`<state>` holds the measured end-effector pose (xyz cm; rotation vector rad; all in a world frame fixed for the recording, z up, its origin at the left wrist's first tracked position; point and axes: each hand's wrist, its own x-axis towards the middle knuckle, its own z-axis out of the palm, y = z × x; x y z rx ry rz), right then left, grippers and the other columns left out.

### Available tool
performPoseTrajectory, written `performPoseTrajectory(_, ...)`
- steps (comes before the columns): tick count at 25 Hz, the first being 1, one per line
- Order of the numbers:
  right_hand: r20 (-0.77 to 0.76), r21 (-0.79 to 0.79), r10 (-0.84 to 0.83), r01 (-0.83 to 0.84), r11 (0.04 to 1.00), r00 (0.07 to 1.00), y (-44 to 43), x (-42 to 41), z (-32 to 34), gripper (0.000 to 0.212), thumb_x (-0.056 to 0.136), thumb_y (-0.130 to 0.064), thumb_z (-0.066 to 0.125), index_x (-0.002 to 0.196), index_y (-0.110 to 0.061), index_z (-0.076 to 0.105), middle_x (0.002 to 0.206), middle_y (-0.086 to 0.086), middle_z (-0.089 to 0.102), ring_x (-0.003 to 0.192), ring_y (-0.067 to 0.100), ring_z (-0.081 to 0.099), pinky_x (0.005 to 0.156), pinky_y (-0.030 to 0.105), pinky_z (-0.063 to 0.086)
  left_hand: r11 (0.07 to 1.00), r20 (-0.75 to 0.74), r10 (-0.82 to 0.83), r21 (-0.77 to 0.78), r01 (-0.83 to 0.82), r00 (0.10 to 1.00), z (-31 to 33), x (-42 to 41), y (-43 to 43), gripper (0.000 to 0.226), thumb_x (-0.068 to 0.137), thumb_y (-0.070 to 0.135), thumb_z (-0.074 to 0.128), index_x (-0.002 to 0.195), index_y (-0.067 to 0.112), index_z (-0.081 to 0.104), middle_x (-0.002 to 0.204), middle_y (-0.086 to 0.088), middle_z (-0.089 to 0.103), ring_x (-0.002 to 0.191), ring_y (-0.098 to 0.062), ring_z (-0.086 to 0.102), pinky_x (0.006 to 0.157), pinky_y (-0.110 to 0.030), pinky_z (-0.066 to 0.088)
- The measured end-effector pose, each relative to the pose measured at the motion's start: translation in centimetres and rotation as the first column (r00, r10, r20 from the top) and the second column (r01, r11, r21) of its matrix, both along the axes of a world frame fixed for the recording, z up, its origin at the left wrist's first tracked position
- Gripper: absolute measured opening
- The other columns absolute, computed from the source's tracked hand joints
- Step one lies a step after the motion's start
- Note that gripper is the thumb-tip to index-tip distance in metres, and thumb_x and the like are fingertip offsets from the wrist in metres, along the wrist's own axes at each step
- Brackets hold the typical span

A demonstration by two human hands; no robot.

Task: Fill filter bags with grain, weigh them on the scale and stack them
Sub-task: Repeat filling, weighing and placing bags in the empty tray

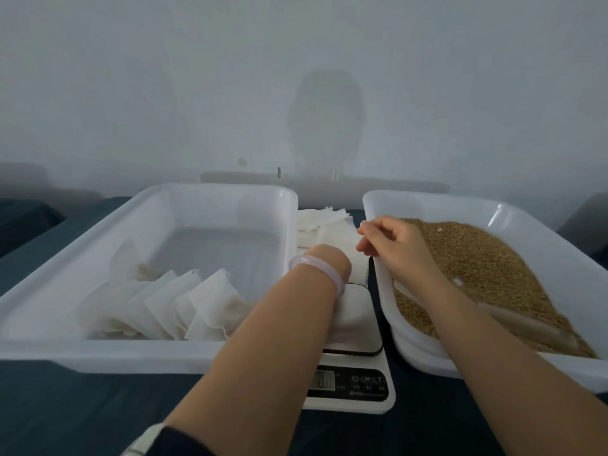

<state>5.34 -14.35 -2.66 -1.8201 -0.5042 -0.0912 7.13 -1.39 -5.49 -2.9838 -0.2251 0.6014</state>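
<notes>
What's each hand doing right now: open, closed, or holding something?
Left hand: fingers hidden behind the wrist, cannot tell.
Right hand: fingers curled, apparently pinching the edge of an empty filter bag.

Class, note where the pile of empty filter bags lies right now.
The pile of empty filter bags lies centre of the head view, between the left tray and the grain tray, just beyond the scale.
</notes>
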Motion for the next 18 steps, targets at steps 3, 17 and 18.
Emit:
performPoseTrajectory(3, 0.011, -0.005, 0.003, -0.003, 1.0, 1.0, 0.0, -0.1, 0.0, 0.019, 0.093, -0.021, 0.056, 0.083, -0.009, 0.067, 0.065, -0.003, 0.068, 0.062, 0.005, 0.06, 0.068, 0.02, 0.051, 0.999, 0.024, -0.034, 0.023, 0.034, 0.999, -0.2, 0.4, 0.2, 0.022, 0.092, 0.021, 0.049, 0.109, 0.014, 0.061, 0.108, -0.008, 0.057, 0.093, -0.03, 0.053, 0.086, -0.042, 0.045)
performPoseTrajectory(17, 0.007, 0.115, -0.043, 0.042, 0.992, 0.999, -0.3, 0.3, 0.0, 0.01, 0.089, -0.014, 0.058, 0.088, -0.023, 0.063, 0.082, -0.005, 0.068, 0.078, 0.006, 0.062, 0.069, 0.022, 0.05, 0.958, 0.472, -0.062, -0.218, 0.185, 0.879, 6.6, -1.1, 1.0, 0.03, 0.085, 0.005, 0.053, 0.115, 0.005, 0.061, 0.117, -0.007, 0.061, 0.107, -0.025, 0.057, 0.082, -0.029, 0.044)
performPoseTrajectory(18, 0.022, 0.096, -0.062, 0.059, 0.994, 0.998, -0.3, 0.4, 0.0, 0.019, 0.086, -0.01, 0.059, 0.095, -0.026, 0.061, 0.093, -0.007, 0.065, 0.088, 0.007, 0.06, 0.075, 0.024, 0.049, 0.936, 0.527, -0.051, -0.271, 0.225, 0.849, 7.4, -1.7, 1.5, 0.034, 0.081, 0.007, 0.06, 0.115, 0.009, 0.063, 0.114, -0.002, 0.062, 0.103, -0.022, 0.058, 0.081, -0.028, 0.046)
